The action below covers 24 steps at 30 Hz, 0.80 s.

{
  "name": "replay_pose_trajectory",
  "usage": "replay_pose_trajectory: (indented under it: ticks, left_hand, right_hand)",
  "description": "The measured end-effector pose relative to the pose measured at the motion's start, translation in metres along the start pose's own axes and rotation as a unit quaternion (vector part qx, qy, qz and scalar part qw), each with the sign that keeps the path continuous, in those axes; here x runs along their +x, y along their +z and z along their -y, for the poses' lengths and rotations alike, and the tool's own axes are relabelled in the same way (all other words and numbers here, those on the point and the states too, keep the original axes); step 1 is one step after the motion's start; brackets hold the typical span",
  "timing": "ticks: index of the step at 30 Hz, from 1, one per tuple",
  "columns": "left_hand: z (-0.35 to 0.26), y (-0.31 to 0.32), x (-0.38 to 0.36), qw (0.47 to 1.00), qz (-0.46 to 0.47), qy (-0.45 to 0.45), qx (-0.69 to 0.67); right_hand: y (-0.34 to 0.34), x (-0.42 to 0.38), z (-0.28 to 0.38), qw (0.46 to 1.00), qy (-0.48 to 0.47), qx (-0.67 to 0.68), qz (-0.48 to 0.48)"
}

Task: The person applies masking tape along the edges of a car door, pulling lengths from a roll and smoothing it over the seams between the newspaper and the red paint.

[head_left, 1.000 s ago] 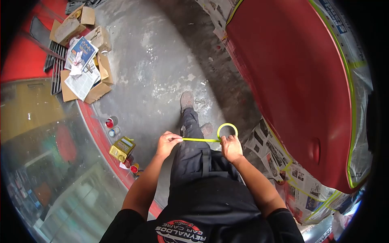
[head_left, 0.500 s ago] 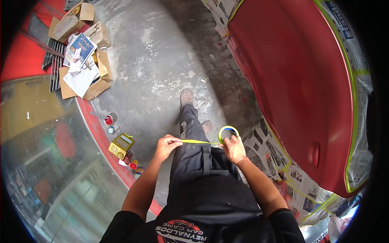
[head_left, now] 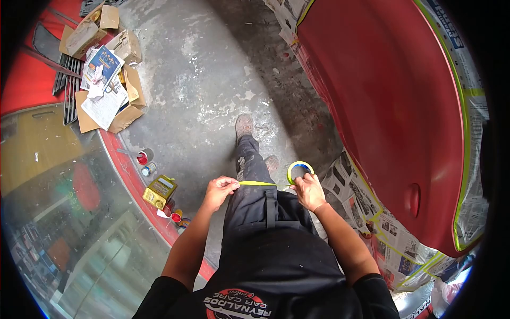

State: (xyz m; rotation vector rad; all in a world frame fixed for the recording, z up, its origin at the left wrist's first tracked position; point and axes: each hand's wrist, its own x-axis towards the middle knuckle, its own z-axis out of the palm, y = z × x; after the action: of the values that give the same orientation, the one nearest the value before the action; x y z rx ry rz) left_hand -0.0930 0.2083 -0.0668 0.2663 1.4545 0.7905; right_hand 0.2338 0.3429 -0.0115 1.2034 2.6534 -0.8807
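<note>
My left hand [head_left: 218, 193] is closed, pinching one end of a narrow yellow-green strip of masking tape [head_left: 256, 183] between thumb and fingertips. The strip stretches level across my dark trousers toward the right, and its bright part fades out short of the roll. My right hand [head_left: 309, 192] is shut on the masking tape roll [head_left: 290, 171], a yellow ring with a blue inner core, gripping its lower right side. Both hands are at thigh height in front of me, a short span apart.
To the right stands a red car panel [head_left: 382, 106] edged with yellow-green tape and masked by newspaper [head_left: 345, 186]. On the left are a car window [head_left: 69, 212], a yellow metal can [head_left: 160, 192], an open paint can [head_left: 144, 156] and cardboard boxes [head_left: 127, 118] on the concrete floor [head_left: 196, 80].
The tape strip ran through to the roll before; now its bright part stops partway. My right hand and the roll have shifted very slightly right, while the left hand stays nearly still.
</note>
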Motion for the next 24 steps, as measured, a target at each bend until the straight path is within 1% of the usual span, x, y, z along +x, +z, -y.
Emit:
replay_pose_trajectory:
  ticks: [13, 18, 24]
  left_hand:
    - [0.005, 0.000, -0.002, 1.000, -0.007, -0.003, -0.021]
    - [0.012, 0.000, -0.002, 0.999, -0.002, 0.013, -0.029]
    - [0.015, 0.002, -0.001, 0.999, -0.001, -0.016, -0.047]
  right_hand:
    - [-0.004, 0.004, 0.000, 0.999, -0.001, -0.007, 0.040]
    - [-0.001, 0.000, 0.000, 0.999, -0.002, 0.007, 0.044]
    - [0.005, -0.012, 0.001, 0.999, -0.008, 0.009, 0.053]
